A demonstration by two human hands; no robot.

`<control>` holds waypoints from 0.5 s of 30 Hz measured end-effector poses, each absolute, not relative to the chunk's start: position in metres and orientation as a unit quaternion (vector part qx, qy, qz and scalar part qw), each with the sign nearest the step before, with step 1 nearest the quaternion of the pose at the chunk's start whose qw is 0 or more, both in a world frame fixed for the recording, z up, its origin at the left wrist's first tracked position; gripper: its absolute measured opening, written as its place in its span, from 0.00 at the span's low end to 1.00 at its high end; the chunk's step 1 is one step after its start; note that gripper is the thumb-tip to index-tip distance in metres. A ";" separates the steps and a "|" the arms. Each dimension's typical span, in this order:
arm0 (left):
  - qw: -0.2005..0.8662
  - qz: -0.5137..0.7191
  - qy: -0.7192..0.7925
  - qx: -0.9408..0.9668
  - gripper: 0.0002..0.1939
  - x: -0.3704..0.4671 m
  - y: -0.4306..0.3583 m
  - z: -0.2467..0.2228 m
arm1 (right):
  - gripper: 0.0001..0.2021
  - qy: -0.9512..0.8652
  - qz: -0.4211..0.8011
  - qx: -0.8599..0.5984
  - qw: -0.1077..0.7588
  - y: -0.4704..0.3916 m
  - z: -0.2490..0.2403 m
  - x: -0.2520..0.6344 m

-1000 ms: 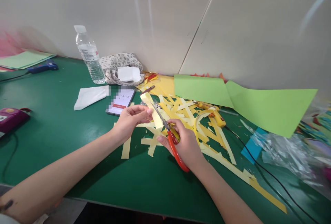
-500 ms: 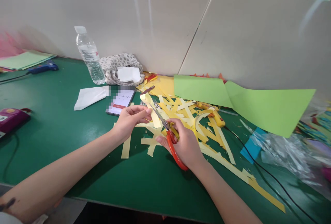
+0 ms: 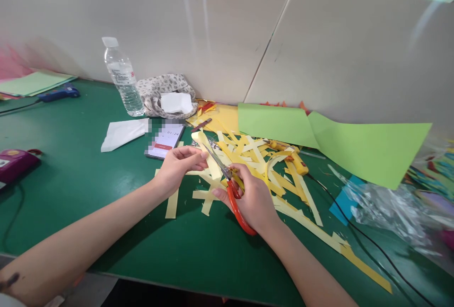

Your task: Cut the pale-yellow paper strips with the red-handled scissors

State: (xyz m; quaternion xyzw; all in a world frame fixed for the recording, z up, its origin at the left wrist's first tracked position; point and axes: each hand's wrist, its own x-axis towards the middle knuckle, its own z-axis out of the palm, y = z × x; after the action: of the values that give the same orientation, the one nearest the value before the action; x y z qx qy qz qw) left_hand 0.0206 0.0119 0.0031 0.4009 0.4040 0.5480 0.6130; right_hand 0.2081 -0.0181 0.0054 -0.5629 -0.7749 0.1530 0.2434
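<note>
Between finger and thumb, my left hand [image 3: 179,167] pinches a pale yellow paper strip [image 3: 213,169] whose far end curls over. My right hand [image 3: 250,198] grips a pair of scissors [image 3: 238,207] by its red-orange handles, fingers through the loops. The blades point up and left and lie along the strip, close to my left fingertips. Whether they are cutting into the paper I cannot tell. Under and beyond both hands spreads a pile of loose yellow paper strips [image 3: 280,179], some crossing each other on the green table [image 3: 131,245].
A yellow glue gun [image 3: 300,162] with a black cord lies at the pile's right. Green paper sheets [image 3: 369,151] lean by the wall. Behind my left hand are a phone [image 3: 165,140], a water bottle [image 3: 124,80] and a patterned pouch [image 3: 166,84]. Clear plastic [image 3: 393,217] lies far right.
Both hands stay nearly in place. The scissors and the strip have shifted only slightly, and the view has moved a little.
</note>
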 end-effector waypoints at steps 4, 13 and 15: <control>0.612 0.551 0.401 0.400 0.06 0.021 0.011 0.004 | 0.21 -0.776 0.152 -0.559 0.249 -0.018 0.004 0.208; 0.620 0.555 0.390 0.395 0.06 0.022 0.010 0.006 | 0.21 -0.777 0.154 -0.544 0.277 -0.018 -0.001 0.209; 0.621 0.555 0.388 0.395 0.06 0.022 0.010 0.006 | 0.21 -0.778 0.146 -0.541 0.283 -0.017 -0.001 0.209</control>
State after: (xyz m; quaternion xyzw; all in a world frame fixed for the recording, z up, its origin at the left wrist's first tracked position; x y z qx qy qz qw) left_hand 0.0224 0.0097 0.0061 0.3948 0.3881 0.5553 0.6206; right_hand 0.2091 -0.0174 -0.0014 -0.5412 -0.7783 0.1459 0.2830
